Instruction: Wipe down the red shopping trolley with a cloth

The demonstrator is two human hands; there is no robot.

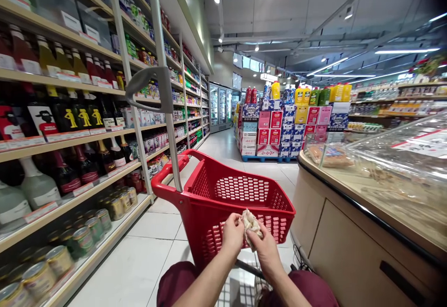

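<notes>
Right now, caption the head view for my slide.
Left hand and right hand hold a crumpled pale cloth beside a red shopping basket, bottles shelved at left.

Cloth (pixel 250 221) partly behind right hand (pixel 266 247)

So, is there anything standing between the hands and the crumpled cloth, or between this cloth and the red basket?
Nothing visible. The left hand and right hand both hold the crumpled cloth directly. No object shows between it and the near side of the red basket; whether cloth and basket touch, I cannot tell.
</notes>
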